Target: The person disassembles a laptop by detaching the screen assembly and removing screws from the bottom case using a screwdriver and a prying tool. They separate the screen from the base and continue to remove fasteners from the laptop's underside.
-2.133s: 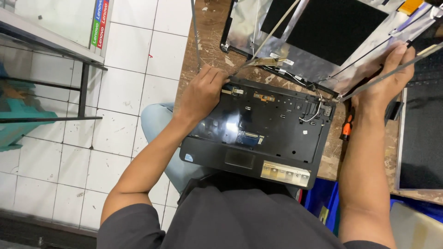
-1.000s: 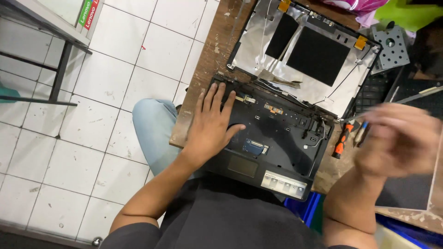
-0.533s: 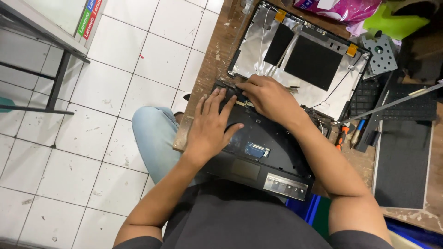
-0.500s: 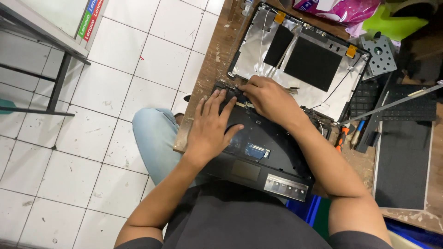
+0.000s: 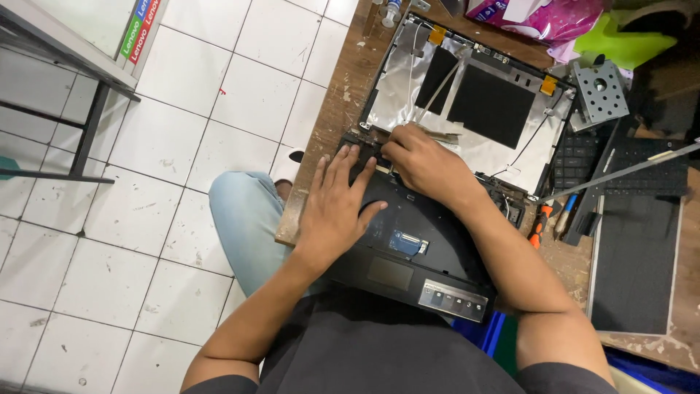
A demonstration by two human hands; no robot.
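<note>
Left hand (image 5: 337, 211) flat, fingers spread on black laptop base (image 5: 415, 248), right hand (image 5: 426, 164) pinching at hinge edge, pinched item indiscernible, wooden desk (image 5: 343, 87) beneath

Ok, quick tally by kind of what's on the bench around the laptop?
Laptop base: 1
Laptop lid shell: 1
Loose keyboard: 1
Screwdrivers: 2
Drive bracket: 1
Pink bag: 1
Total: 7

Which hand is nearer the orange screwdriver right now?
Right. The right hand is at the laptop's hinge edge, left of the orange screwdriver in the picture; the left hand lies flat on the base, farther left still.
</note>
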